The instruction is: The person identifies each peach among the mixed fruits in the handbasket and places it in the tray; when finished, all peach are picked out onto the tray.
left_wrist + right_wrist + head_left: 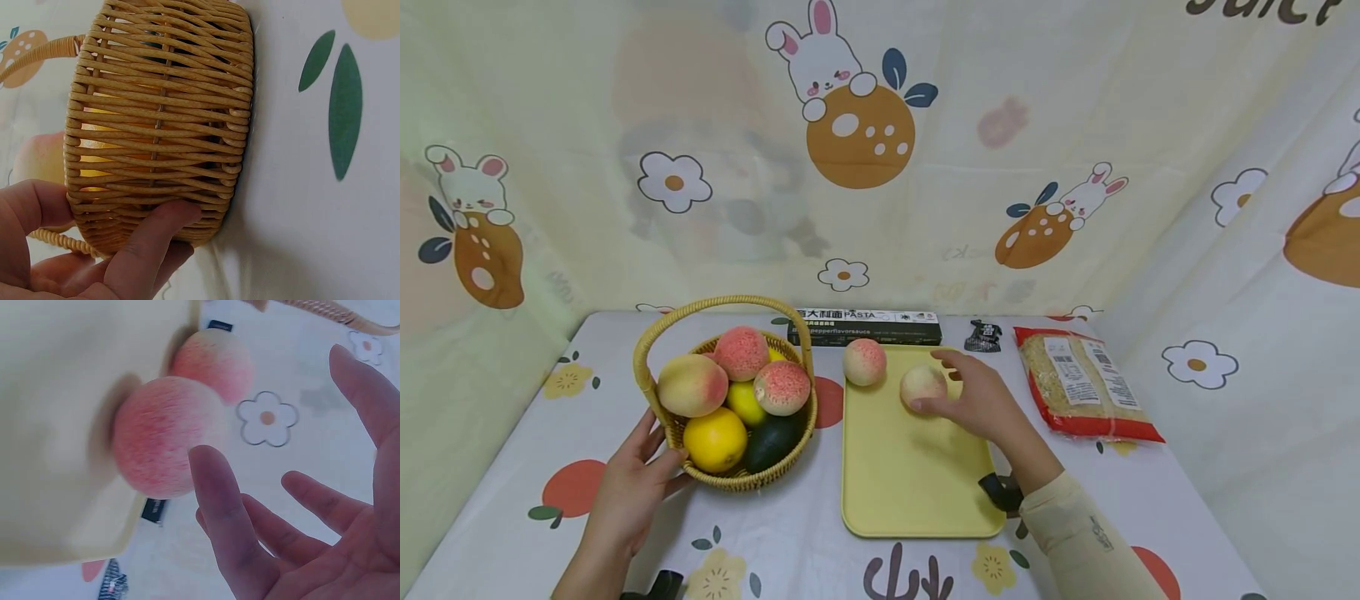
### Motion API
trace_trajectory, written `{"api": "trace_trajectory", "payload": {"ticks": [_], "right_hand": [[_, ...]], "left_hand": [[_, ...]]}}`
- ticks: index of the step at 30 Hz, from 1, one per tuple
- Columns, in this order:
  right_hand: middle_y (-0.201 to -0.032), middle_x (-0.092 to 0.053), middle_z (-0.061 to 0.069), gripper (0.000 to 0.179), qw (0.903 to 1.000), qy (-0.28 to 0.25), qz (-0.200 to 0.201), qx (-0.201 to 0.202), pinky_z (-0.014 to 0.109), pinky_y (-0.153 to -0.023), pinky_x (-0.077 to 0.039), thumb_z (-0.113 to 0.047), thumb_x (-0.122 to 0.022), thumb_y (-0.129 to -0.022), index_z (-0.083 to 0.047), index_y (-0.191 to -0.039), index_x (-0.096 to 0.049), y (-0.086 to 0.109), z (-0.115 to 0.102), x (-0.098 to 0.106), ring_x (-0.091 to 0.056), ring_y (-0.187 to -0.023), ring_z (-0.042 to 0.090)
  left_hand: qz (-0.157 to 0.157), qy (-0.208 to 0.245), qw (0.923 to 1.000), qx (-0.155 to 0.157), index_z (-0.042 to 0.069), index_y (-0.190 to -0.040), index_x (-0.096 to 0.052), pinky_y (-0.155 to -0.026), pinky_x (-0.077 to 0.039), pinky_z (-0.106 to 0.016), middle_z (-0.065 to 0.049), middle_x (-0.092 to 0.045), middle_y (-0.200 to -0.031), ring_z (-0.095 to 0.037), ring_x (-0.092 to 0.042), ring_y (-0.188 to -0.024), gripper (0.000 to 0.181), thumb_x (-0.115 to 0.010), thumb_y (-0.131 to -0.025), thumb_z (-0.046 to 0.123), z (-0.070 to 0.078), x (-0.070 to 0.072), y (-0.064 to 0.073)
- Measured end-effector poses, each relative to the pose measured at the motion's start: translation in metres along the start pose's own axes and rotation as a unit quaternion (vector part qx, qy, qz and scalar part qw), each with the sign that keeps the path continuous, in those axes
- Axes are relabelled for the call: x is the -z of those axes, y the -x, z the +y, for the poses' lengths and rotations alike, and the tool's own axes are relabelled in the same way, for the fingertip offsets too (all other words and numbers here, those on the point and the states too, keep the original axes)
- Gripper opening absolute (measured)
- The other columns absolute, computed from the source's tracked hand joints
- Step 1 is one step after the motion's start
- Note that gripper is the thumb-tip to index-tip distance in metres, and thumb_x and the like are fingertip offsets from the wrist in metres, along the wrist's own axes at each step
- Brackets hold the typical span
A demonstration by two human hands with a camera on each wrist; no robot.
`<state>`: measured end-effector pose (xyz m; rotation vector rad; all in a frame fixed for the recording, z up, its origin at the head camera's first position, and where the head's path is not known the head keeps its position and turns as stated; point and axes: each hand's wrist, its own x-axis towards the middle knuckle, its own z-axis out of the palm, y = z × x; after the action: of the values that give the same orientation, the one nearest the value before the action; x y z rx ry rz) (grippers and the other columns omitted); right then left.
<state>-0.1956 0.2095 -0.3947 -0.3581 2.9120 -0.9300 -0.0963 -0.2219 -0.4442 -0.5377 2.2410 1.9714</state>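
Right fingers (pixel 215 494) spread wide, gripping nothing; pale peach (pixel 921 383) between them, probably light, firm, best pinched across widest middle. Left fingers (pixel 140 247) hold basket (pixel 169 165).

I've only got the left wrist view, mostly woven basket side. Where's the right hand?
Observer: The right hand is at a peach on the yellow tray; whether it touches, I can't tell.
Operator: Any more fruit on that tray?
Observer: Yes, a second peach, near the far left corner.
Operator: What lies to the right of the tray?
Observer: A bag with red ends and white labels.
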Motion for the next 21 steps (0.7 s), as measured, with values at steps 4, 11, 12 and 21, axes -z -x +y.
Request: {"api": "trace_trajectory", "payload": {"ticks": [4, 11, 12, 21], "right_hand": [[-0.154, -0.058, 0.017, 0.088, 0.9998, -0.018, 0.002, 0.007, 0.061, -0.105, -0.056, -0.048, -0.088, -0.082, -0.011, -0.154, -0.053, 0.010, -0.011, 0.004, -0.062, -0.133, 0.043], [-0.153, -0.059, 0.013, 0.088, 0.9986, -0.039, -0.023, 0.027, 0.058, -0.103, -0.059, -0.050, -0.089, -0.081, -0.013, -0.153, -0.055, 0.020, -0.033, -0.001, -0.063, -0.132, 0.037], [-0.154, -0.059, 0.012, 0.087, 0.9982, -0.044, -0.029, 0.028, 0.058, -0.103, -0.059, -0.050, -0.089, -0.081, -0.014, -0.153, -0.055, 0.021, -0.037, -0.002, -0.063, -0.132, 0.037], [-0.158, -0.056, 0.007, 0.088, 0.9943, -0.067, -0.053, 0.065, 0.059, -0.111, -0.054, -0.047, -0.089, -0.082, -0.015, -0.155, -0.053, 0.018, -0.064, -0.014, -0.064, -0.134, 0.037]], "left_hand": [[0.002, -0.002, 1.0000, 0.003, 0.039, -0.169, -0.001, -0.098, -0.059, -0.049, -0.015, -0.017, -0.177, -0.046, -0.040, -0.153, 0.091, -0.055, -0.104, 0.005, 0.001, -0.001, 0.001], [0.005, -0.005, 1.0000, 0.004, 0.039, -0.169, 0.000, -0.099, -0.057, -0.050, -0.015, -0.015, -0.177, -0.048, -0.039, -0.154, 0.091, -0.056, -0.104, 0.006, 0.001, -0.001, 0.000], [0.005, -0.006, 1.0000, 0.005, 0.039, -0.169, 0.000, -0.099, -0.057, -0.049, -0.014, -0.015, -0.177, -0.047, -0.039, -0.154, 0.091, -0.056, -0.104, 0.006, 0.001, -0.001, 0.000], [0.006, -0.008, 0.9999, 0.007, 0.039, -0.168, 0.000, -0.096, -0.061, -0.046, -0.014, -0.016, -0.177, -0.047, -0.041, -0.153, 0.091, -0.057, -0.105, 0.008, 0.001, 0.000, -0.001]]}}
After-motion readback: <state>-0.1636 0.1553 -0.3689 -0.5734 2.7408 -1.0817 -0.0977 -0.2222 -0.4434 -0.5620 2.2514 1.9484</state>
